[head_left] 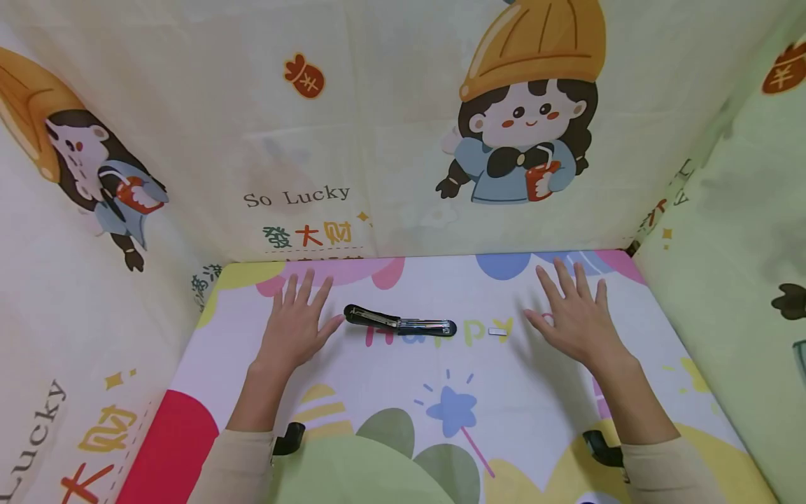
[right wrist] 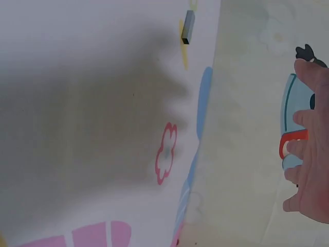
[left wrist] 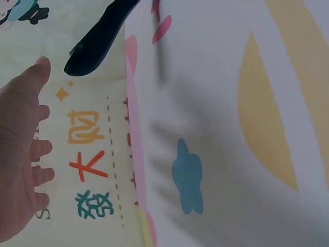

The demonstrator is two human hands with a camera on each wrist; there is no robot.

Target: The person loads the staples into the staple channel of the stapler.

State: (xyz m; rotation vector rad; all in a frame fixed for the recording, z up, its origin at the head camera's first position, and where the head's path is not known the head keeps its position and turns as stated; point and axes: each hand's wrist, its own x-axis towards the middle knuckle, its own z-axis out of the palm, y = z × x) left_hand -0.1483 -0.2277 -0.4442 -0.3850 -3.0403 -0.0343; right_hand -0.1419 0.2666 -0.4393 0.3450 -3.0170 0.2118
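Observation:
A black stapler (head_left: 398, 324), swung open so its two halves lie almost in line, is on the printed tabletop between the hands. To its right lies a small silver strip of staples (head_left: 497, 331), also seen as a little grey bar (right wrist: 188, 27) in the right wrist view. My left hand (head_left: 296, 325) is spread palm down, thumb tip close to the stapler's left end, holding nothing. In the left wrist view the stapler (left wrist: 100, 43) shows past the thumb. My right hand (head_left: 576, 322), likewise spread with nothing in it, is to the right of the staples.
A tablecloth (head_left: 403, 378) with cartoon prints covers the table. Pale printed cloth (head_left: 403, 140) stands up as a wall behind it, with more cloth on the left (head_left: 75, 315) and right (head_left: 724, 231). Each wrist carries a black camera mount (head_left: 290, 439).

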